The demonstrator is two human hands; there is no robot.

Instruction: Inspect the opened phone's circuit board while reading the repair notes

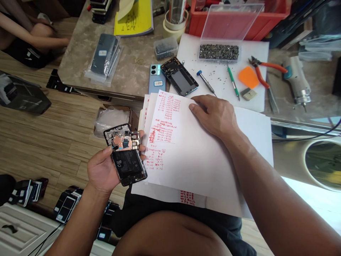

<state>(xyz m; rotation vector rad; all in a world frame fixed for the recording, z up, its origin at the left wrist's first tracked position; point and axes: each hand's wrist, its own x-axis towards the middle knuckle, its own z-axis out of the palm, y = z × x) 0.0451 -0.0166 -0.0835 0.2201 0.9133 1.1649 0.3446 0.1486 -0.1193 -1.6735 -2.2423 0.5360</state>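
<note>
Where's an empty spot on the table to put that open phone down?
Bare marble lies between the wrapped phones and the blue phone. The white mat is crowded with screws and tools. The left hand holds the open phone; the right hand rests on papers.

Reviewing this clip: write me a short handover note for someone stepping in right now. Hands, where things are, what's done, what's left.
Left hand: grips an opened phone, back cover off, battery and board showing.
Right hand: flat on a stack of papers with red handwriting, resting on the lap.
On the table: blue back cover, a phone frame, two screwdrivers, pliers, tray of screws.
Done: phone is open.
Left: the board remains in the phone.
</note>
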